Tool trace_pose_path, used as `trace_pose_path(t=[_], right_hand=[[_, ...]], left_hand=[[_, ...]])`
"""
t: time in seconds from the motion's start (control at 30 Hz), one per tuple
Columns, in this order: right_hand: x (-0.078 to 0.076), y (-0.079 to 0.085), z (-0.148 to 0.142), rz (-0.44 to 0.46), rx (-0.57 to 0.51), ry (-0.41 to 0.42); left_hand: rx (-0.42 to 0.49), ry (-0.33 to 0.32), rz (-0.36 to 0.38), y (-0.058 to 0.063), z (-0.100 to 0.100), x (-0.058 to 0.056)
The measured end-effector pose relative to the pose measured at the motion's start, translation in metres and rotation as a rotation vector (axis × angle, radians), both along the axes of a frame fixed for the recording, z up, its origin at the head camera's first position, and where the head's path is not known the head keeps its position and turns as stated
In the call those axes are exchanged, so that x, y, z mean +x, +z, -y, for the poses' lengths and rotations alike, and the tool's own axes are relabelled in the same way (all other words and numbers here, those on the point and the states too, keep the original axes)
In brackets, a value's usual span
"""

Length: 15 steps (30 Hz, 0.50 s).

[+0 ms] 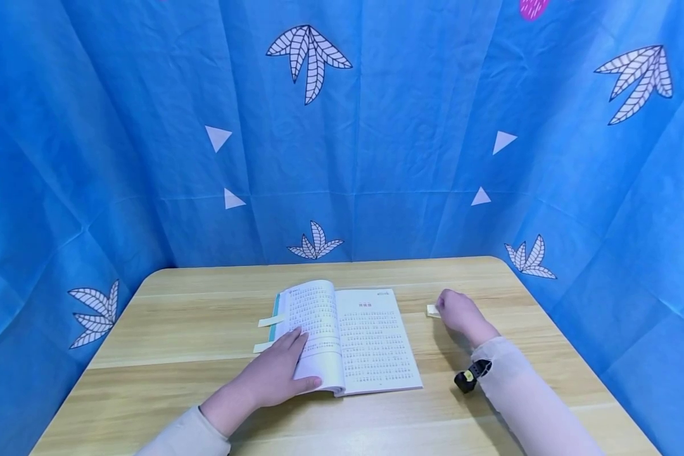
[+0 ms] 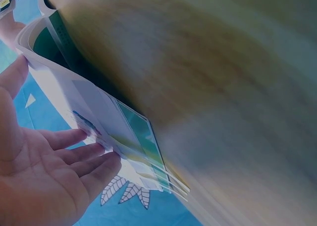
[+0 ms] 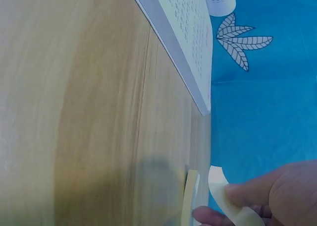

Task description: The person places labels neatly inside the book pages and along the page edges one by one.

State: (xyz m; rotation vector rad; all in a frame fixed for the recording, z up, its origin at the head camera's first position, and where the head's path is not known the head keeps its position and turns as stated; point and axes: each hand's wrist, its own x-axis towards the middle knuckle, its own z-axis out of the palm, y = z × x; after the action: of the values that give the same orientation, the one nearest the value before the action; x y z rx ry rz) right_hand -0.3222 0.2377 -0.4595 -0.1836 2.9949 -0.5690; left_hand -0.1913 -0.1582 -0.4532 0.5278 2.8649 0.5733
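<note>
An open book (image 1: 379, 342) with printed pages lies on the table. My left hand (image 1: 270, 373) rests on its left page, fingers extended; the left wrist view shows the fingertips and thumb touching the paper. Two pale sticky tabs (image 1: 271, 321) stick out from the book's left edge. To the right of the book, my right hand (image 1: 462, 315) is low over the table. In the right wrist view its thumb and finger pinch a curled pale-yellow sticky note (image 3: 217, 182). A pad of sticky notes (image 3: 188, 198) lies on the tabletop beside those fingers, partly hidden.
The wooden table (image 1: 188, 316) has rounded far corners. Behind it and along both sides hangs a blue curtain (image 1: 410, 158) with white leaf and triangle prints. A small black device (image 1: 472, 376) is strapped at the right wrist.
</note>
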Motion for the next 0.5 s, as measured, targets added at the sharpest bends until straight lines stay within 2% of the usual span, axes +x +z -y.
trace_pose_path(t=[0.17,0.5], right_hand=[[0.0007,-0.0024,-0.0004,-0.030,-0.026,-0.009],[-0.0036,-0.0084,-0.0002,-0.166,-0.039,0.015]], left_hand=[[-0.006,0.003,0.001,-0.0006,-0.0002,0.0000],[-0.005,0.007,0.005,-0.0015,-0.0003,-0.0003]])
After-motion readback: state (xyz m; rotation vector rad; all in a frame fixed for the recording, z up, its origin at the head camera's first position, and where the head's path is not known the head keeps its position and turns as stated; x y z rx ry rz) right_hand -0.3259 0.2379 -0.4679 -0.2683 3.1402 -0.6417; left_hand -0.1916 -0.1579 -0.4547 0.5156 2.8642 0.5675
